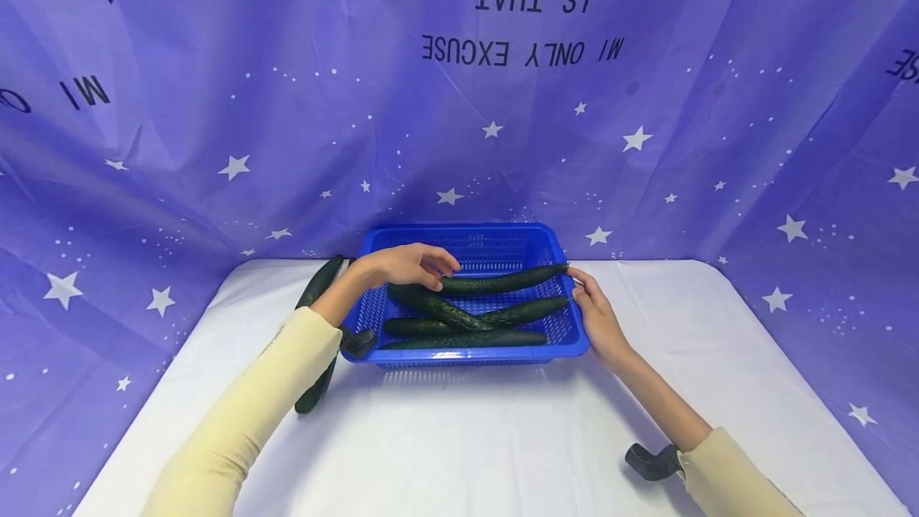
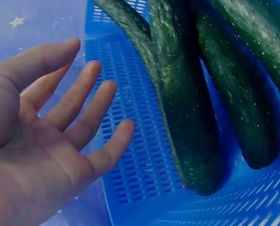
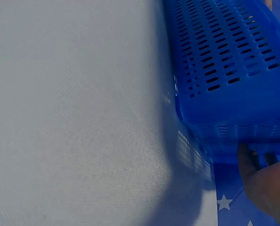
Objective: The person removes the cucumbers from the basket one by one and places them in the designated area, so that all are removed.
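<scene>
A blue plastic basket [image 1: 467,353] with slotted walls stands on the white table and holds several dark green cucumbers [image 1: 502,284]. Over its left half hovers my left hand [image 1: 412,264]. In the left wrist view the left fingers are spread and slightly bent beside a cucumber [image 2: 187,117], with nothing in the palm. At the basket's right end, my right hand [image 1: 599,321] grips the rim. The right wrist view has the thumb [image 3: 246,165] against the outer wall; the other fingers are mostly hidden.
Left of the basket, dark green cucumber [image 1: 310,397] parts show on both sides of the left forearm; whether they are one or two is hidden. A purple star-patterned cloth [image 1: 459,142] hangs behind the white table [image 1: 467,445]. Black wrist devices [image 1: 649,463] sit on both forearms.
</scene>
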A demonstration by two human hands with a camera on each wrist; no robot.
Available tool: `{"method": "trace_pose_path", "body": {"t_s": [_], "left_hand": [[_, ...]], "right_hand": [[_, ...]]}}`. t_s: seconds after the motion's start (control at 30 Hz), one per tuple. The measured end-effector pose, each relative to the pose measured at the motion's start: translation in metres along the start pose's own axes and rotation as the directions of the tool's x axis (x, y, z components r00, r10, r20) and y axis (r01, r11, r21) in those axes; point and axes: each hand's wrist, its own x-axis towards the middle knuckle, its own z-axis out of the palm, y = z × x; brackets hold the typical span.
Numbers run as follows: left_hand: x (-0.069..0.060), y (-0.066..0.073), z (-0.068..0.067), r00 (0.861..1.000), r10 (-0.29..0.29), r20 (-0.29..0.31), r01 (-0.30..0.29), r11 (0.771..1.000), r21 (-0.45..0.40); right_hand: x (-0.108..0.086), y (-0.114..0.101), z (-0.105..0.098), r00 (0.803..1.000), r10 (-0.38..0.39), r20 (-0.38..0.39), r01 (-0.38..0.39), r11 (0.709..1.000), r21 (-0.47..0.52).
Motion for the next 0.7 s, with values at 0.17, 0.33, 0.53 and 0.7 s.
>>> {"method": "trace_pose_path", "body": {"t_s": [0.17, 0.33, 0.53, 0.7], "left_hand": [[0.016, -0.007, 0.0, 0.995, -0.05, 0.091, 0.05, 0.999, 0.005], [0.026, -0.013, 0.001, 0.979, -0.108, 0.174, 0.106, 0.994, 0.023], [0.037, -0.015, 0.005, 0.944, -0.199, 0.263, 0.166, 0.976, 0.142], [0.042, -0.022, 0.006, 0.929, -0.241, 0.282, 0.178, 0.956, 0.232]], "right_hand": [[0.001, 0.0, -0.001, 1.0, -0.006, -0.002, 0.006, 1.0, 0.009], [0.001, 0.0, -0.001, 1.0, -0.007, 0.004, 0.006, 1.0, 0.024], [0.0, 0.001, -0.001, 1.0, -0.003, 0.005, 0.003, 1.0, 0.016], [0.001, 0.001, -0.001, 1.0, -0.006, 0.015, 0.005, 1.0, 0.018]]}}
